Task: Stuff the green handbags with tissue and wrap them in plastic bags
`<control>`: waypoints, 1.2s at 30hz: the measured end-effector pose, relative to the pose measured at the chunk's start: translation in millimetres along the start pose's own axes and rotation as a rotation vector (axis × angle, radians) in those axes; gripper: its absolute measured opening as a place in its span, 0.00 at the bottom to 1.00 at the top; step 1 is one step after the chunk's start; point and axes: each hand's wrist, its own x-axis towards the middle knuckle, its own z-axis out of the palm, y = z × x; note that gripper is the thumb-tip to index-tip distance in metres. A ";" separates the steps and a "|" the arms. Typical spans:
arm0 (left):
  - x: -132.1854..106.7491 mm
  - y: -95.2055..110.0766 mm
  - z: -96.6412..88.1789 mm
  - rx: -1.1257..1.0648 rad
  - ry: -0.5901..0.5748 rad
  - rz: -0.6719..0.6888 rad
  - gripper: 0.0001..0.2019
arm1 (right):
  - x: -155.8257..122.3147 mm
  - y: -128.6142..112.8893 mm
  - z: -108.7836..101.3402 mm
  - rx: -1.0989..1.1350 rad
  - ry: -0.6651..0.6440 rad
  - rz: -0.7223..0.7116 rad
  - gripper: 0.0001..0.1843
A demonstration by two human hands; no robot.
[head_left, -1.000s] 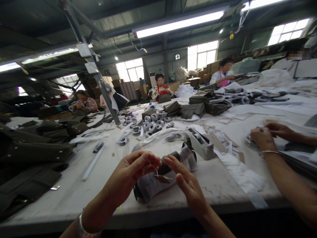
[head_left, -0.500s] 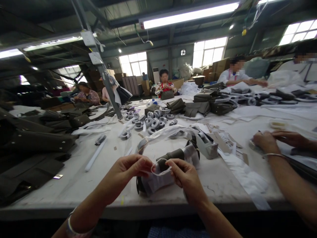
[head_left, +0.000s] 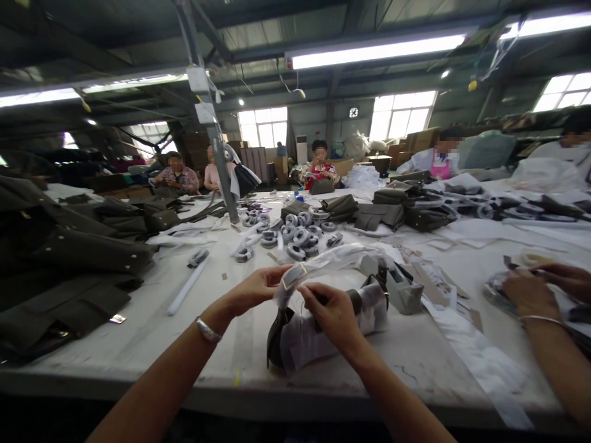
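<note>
A dark olive handbag [head_left: 318, 335], partly covered in thin translucent wrapping, lies on the table in front of me. Its handle [head_left: 318, 263], wound in clear film, arches over the bag. My left hand [head_left: 261, 289] is closed around the near left end of this handle, its fingertips partly hidden behind the film. Just right of it, my right hand [head_left: 335, 314] is pinched at the handle's lower part. A thin white string [head_left: 302, 301] shows faintly by its fingertips; most of it is hidden.
Film-wrapped rings [head_left: 300, 237] are heaped beyond the bag. Dark bags [head_left: 92, 252] pile up at left, near a white rolled strip [head_left: 187, 286]. A metal post [head_left: 221, 154] rises from the table. At right, a co-worker's hands [head_left: 530, 289] handle something beside white sheeting [head_left: 480, 351].
Both hands have moved up from the stretched white string loop in front of the bag to the handle's left end. The loop is no longer held open between them. The camera view has shifted left.
</note>
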 end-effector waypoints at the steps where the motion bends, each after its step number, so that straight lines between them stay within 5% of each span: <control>1: 2.7 -0.8 -0.3 -0.018 -0.014 -0.008 0.18 | 1.5 -0.6 1.8 0.004 -0.007 0.003 0.18; 6: -4.7 -10.0 -7.7 -0.060 0.088 0.004 0.16 | -4.0 3.0 2.0 0.006 0.020 0.007 0.16; 11: -39.7 -28.3 -10.5 -0.520 0.321 -0.011 0.20 | -33.1 10.1 5.0 0.076 0.002 0.072 0.19; 15: -56.7 -43.0 -0.4 -0.728 0.449 0.064 0.19 | -52.5 5.5 11.3 0.191 0.036 -0.048 0.09; 18: -57.0 -49.4 8.0 -0.761 0.502 0.097 0.20 | -57.8 -0.8 9.9 0.294 -0.057 -0.137 0.08; 24: -47.6 -56.5 15.8 -0.661 0.481 0.128 0.23 | -51.6 -7.0 7.3 0.353 -0.289 -0.199 0.22; 29: -46.8 -63.0 14.1 -0.600 0.430 0.171 0.30 | -37.9 -10.0 17.5 0.199 -0.220 -0.331 0.18; 36: -56.4 -54.7 16.9 -0.566 0.451 0.265 0.34 | -19.2 -27.0 20.2 0.047 -0.126 -0.324 0.15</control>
